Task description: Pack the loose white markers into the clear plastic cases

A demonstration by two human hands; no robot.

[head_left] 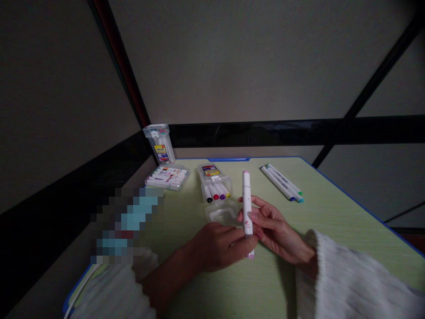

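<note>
1. The fingers of the left hand [215, 248] are clamped on the lower barrel of a white marker with pink ends [246, 201]; those of the right hand [280, 230] pinch its middle.
2. That marker stands nearly upright between the fingers, both ends apparently capped.
3. The step in hand looks like handling this one marker with both hands; a next move would call for one hand releasing while the other bears it.
4. Just beyond the fingers sits an open, clear plastic lid [224, 213], then a clear, labelled plastic box [219, 180] of white markers with black, red, purple and yellow ends [216, 196].
5. Beyond the fingers, rightward, loose white markers with blue and green ends [280, 182] lie on the pale green, blue-edged table [322, 208].
6. Farther left are a flat, clear marker case [168, 178] and an upright, clear marker box [160, 144].
</note>
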